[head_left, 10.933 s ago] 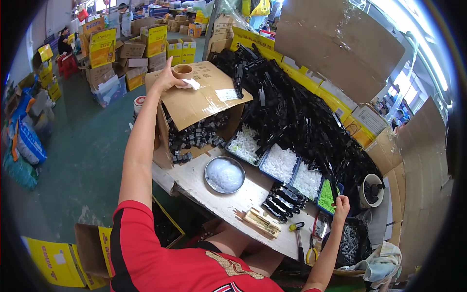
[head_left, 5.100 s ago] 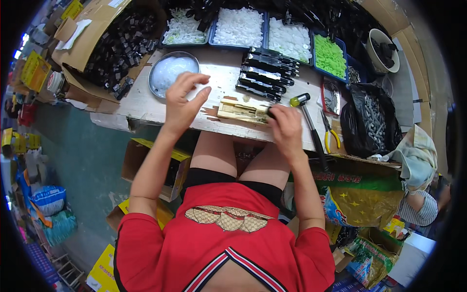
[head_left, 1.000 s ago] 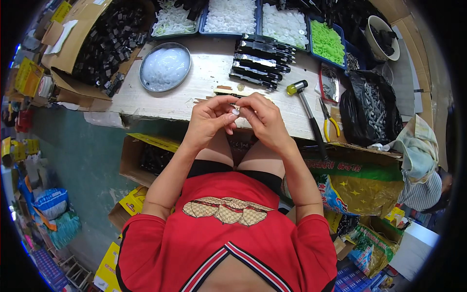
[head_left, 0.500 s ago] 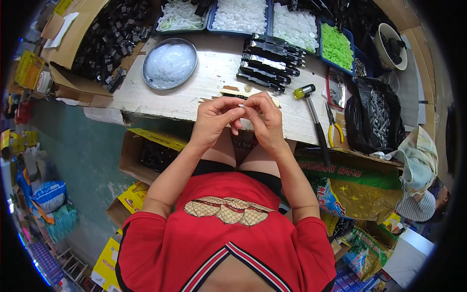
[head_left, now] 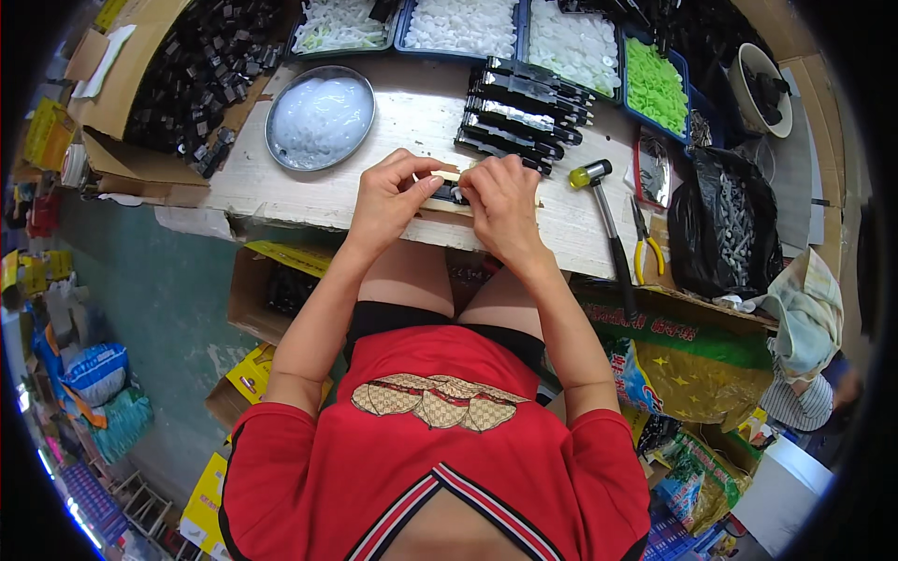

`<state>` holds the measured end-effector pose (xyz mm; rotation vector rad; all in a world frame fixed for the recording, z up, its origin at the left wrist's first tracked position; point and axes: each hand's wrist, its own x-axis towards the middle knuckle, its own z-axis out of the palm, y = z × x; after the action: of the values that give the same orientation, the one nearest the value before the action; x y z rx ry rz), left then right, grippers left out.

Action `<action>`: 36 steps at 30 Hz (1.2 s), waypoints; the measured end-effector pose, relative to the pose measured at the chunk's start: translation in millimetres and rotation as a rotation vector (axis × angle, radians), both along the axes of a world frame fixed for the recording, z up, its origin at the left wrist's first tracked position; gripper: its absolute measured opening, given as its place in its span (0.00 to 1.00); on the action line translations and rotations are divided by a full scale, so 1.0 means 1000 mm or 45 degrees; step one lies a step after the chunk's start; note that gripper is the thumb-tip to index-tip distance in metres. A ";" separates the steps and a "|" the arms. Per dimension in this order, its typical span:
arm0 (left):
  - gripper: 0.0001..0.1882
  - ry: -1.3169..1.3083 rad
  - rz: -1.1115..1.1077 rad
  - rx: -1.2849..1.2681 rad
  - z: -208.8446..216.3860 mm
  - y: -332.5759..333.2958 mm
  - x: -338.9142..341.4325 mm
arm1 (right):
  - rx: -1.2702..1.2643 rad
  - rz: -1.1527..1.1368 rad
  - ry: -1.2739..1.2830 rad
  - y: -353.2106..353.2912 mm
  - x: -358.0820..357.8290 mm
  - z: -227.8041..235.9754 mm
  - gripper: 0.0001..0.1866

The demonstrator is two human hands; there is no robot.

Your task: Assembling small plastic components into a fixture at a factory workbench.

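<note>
At the table's near edge, a narrow black plastic part (head_left: 443,193) lies in a pale wooden holder (head_left: 445,175). My left hand (head_left: 393,198) is closed at its left end, thumb and forefinger against the part. My right hand (head_left: 505,204) bends over the other end, its fingertips pinched together and pressing down. Under those fingertips shows a small white plastic piece (head_left: 458,194), mostly hidden by the fingers. Just beyond my hands lies a stack of long black plastic parts (head_left: 519,117).
A round metal bowl (head_left: 364,131) of whitish jelly-like stuff stands at left. Blue trays of white pieces (head_left: 463,28) and green pieces (head_left: 655,84) line the back. A hammer (head_left: 606,220), yellow-handled pliers (head_left: 645,248) and a black bag of screws (head_left: 734,224) lie right.
My hands held the small white piece up between the fingertips. They have moved forward and down onto the black part in the holder, the right hand turning over it.
</note>
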<state>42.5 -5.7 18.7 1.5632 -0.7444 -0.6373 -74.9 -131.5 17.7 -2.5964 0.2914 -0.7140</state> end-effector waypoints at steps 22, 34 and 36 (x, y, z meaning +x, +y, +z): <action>0.09 -1.103 0.868 0.766 0.021 0.108 0.206 | 0.206 0.070 -0.107 -0.003 -0.005 0.001 0.03; 0.18 -1.047 0.929 1.167 0.000 0.111 0.192 | 0.256 0.075 -0.096 -0.004 -0.006 0.002 0.03; 0.18 -1.068 0.921 1.166 -0.006 0.114 0.201 | 0.284 0.080 -0.103 -0.003 -0.006 0.003 0.03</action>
<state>243.9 108.0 12.8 2.8161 -0.3894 0.3390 -80.9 -134.8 20.6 -2.3494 0.2483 -0.7195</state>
